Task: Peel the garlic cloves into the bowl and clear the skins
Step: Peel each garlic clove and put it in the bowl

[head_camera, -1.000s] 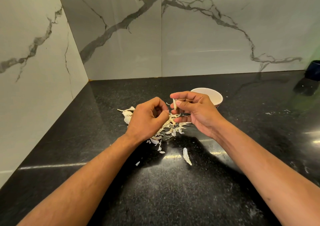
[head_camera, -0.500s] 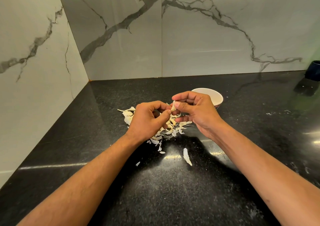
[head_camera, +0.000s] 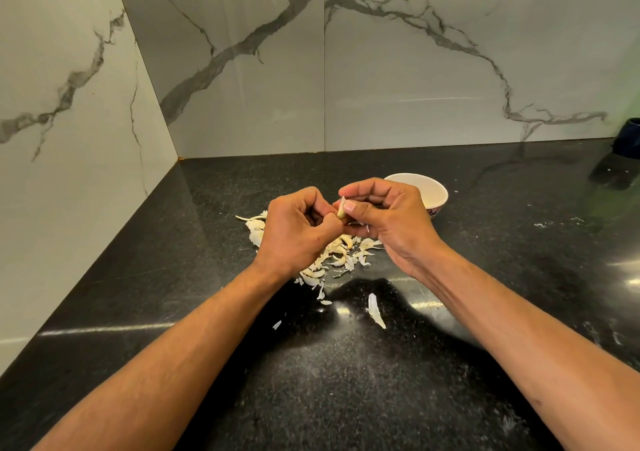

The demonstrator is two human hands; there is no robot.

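I see a speckled black counter (head_camera: 346,398), white walls (head_camera: 398,70) with grey veining, pale cream skins (head_camera: 329,260), a cream bowl (head_camera: 433,191) patterned dark outside, and a dark blue cup (head_camera: 628,137).

Bowl (head_camera: 437,192) right behind skins (head_camera: 337,255).

Black speckled countertop (head_camera: 346,398) carries a pile of garlic skins (head_camera: 332,260) near centre, 1 stray skin (head_camera: 375,310) nearer the person, white bowl (head_camera: 434,192) behind-right, dark container (head_camera: 628,137) at far right edge
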